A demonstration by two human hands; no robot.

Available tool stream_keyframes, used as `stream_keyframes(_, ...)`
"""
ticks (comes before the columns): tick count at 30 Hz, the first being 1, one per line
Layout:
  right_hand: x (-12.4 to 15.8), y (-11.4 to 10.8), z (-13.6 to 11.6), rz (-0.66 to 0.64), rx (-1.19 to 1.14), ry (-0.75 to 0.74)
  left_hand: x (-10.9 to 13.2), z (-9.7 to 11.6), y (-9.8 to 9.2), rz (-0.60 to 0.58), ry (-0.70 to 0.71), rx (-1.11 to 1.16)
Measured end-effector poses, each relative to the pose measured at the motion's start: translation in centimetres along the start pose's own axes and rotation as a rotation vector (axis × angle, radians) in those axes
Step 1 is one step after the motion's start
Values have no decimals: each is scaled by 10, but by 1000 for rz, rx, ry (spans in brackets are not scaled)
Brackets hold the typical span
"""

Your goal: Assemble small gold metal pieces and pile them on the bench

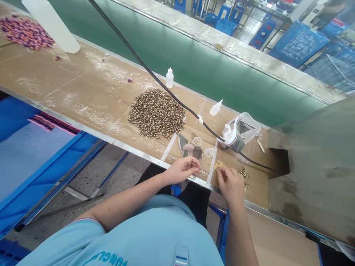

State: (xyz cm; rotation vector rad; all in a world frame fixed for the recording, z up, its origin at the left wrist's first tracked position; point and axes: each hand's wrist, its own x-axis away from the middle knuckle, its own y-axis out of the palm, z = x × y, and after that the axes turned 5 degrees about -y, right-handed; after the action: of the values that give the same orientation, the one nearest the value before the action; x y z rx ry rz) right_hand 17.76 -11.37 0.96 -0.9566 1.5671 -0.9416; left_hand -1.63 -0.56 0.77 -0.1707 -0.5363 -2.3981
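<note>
My left hand point(183, 170) hovers at the bench's front edge, its fingertips pinched together; anything between them is too small to tell. My right hand point(230, 186) sits just right of it, fingertips close to a small heap of gold beads point(219, 164). Past those fingers lies a little scatter of patterned beads point(243, 173). A large flat spread of brown patterned beads point(156, 112) covers the bench farther back. Two small clear cups point(197, 141) stand just beyond my left hand, on a grey patch point(190, 149).
A black cable point(177, 103) crosses above the bench to a clear plastic box point(244, 129). Two white dropper bottles point(169, 78) stand nearby. A pink-purple bead heap point(26, 33) lies far left. A grey metal hood point(313, 166) closes the right side; blue crates stand beyond and left.
</note>
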Motion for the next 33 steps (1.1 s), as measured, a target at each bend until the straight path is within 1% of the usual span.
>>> stream_keyframes(2,0,-1,0,7,-22,22,-1,0,0,-4,-12,11)
stream_keyframes(5,-2,-4,-7,75,-139,71,-2,1,0,-10,-64,48)
stream_keyframes(7,-5,-5,-18,123,-252,99,-3,2,-1,-18,-100,76)
stream_keyframes(9,-9,-5,-32,141,-366,99,-4,4,-1,-31,-123,91)
stream_keyframes(12,-14,0,-52,121,-517,61,-5,6,-3,-52,-129,101)
stream_keyframes(14,-16,5,-60,109,-570,43,-5,7,-4,-63,-117,109)
stream_keyframes(16,-17,9,-62,114,-584,28,-5,6,-5,-70,-105,115)
stream_keyframes(20,-14,12,-59,135,-553,-13,-6,5,-5,-71,-103,106)
stream_keyframes(29,-9,10,-57,145,-459,-82,-4,3,-2,-4,-50,30)
stream_keyframes(33,-8,11,-54,152,-402,-145,-4,3,-1,13,-66,27)
